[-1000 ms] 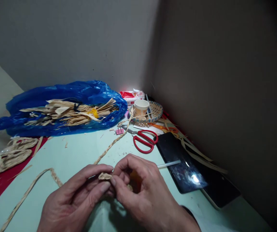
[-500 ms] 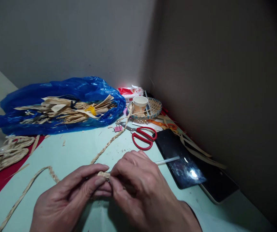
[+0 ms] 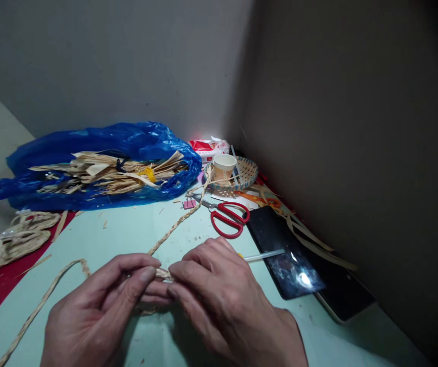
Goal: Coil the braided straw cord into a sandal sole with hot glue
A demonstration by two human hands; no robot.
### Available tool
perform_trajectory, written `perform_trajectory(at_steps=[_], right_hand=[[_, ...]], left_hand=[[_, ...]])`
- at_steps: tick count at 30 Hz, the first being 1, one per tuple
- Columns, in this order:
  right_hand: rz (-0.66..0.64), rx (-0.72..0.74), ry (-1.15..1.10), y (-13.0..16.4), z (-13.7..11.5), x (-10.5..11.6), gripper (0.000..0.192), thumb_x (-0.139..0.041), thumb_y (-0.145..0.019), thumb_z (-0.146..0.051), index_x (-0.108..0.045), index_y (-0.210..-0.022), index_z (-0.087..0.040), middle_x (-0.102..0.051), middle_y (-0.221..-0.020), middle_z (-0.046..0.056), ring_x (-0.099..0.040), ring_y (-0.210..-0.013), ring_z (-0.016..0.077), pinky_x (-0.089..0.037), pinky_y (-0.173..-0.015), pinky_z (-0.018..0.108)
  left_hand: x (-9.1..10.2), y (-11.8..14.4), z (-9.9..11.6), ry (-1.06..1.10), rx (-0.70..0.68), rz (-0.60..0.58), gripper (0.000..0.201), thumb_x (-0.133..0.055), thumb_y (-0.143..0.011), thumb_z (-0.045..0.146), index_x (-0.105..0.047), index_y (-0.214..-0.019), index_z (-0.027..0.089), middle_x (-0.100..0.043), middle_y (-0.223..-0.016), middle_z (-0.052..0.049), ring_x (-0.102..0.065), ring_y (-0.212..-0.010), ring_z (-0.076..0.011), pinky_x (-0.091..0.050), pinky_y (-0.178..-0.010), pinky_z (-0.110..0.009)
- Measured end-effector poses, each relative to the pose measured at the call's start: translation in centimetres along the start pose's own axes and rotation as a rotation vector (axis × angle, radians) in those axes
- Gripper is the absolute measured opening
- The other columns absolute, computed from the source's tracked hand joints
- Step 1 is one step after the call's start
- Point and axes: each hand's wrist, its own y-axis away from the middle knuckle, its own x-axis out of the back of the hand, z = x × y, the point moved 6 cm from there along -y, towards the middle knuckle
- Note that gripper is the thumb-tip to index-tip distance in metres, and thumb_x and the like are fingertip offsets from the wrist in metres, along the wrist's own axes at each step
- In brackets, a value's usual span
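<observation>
Between my two hands runs a short stretch of braided straw cord (image 3: 163, 274). My left hand (image 3: 108, 300) pinches it between thumb and fingers. On the other side, my right hand (image 3: 226, 295) has its fingertips closed on the same braid, and its inner fingers are hidden. One length of the braid (image 3: 181, 220) leads away over the table toward the basket. Another length (image 3: 43, 300) curves off at the left. Near my right hand, a pale thin tube (image 3: 265, 255) sticks out past the knuckles, its near end hidden.
Red-handled scissors (image 3: 229, 219) lie beyond my right hand, by a pink binder clip (image 3: 189, 204). Two dark flat devices (image 3: 280, 255) sit at right. A blue plastic bag (image 3: 135, 135) holds straw strips (image 3: 127, 171). A paper cup (image 3: 224, 168) stands in a woven basket (image 3: 247, 173).
My hands have moved slightly apart, and more of the braid shows between them. The left hand has shifted a little left. The view has turned slightly.
</observation>
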Motion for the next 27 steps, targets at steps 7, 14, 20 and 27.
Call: perform_trajectory(at_steps=[7,14,20,27], right_hand=[[-0.096,-0.058,-0.131,0.2,0.4,-1.0,0.022,-0.057,-0.1,-0.01,-0.075,-0.113,-0.013,-0.071,-0.083,0.007,-0.064,-0.076,0.0197,-0.046,-0.069,0.028],[-0.129,-0.203,-0.5,-0.1,1.1,-1.6,0.023,-0.063,-0.101,-0.018,-0.08,-0.116,-0.017,-0.081,-0.094,0.007,-0.072,-0.081,0.0162,-0.05,-0.073,0.022],[-0.116,-0.445,-0.531,0.1,2.7,-1.8,0.024,-0.068,-0.095,-0.034,-0.079,-0.111,-0.019,-0.078,-0.091,0.003,-0.065,-0.077,0.0162,-0.048,-0.066,0.024],[-0.136,-0.583,-0.736,0.1,2.9,-2.4,0.023,-0.07,-0.091,-0.038,-0.083,-0.099,-0.02,-0.069,-0.074,0.0,-0.052,-0.061,0.0114,-0.043,-0.059,0.021]], left_hand=[[0.7,-0.4,-0.8,0.04,0.078,-0.151,0.027,-0.078,-0.078,0.048,-0.069,-0.088,0.025,-0.081,-0.064,0.0,-0.077,-0.062,-0.0183,-0.062,-0.063,-0.017],[2.1,-0.8,-2.1,0.142,0.193,-0.176,0.04,-0.09,-0.063,0.053,-0.071,-0.085,0.027,-0.077,-0.057,0.0,-0.072,-0.055,-0.0157,-0.058,-0.057,-0.014],[3.7,-2.8,-4.2,0.328,0.304,-0.122,0.058,-0.099,-0.047,0.04,-0.073,-0.097,0.025,-0.077,-0.059,-0.004,-0.072,-0.056,-0.0206,-0.061,-0.055,-0.021],[3.9,-3.0,-5.6,0.38,0.355,-0.116,0.055,-0.101,-0.044,0.034,-0.075,-0.091,0.022,-0.079,-0.064,-0.006,-0.072,-0.055,-0.0209,-0.062,-0.05,-0.022]])
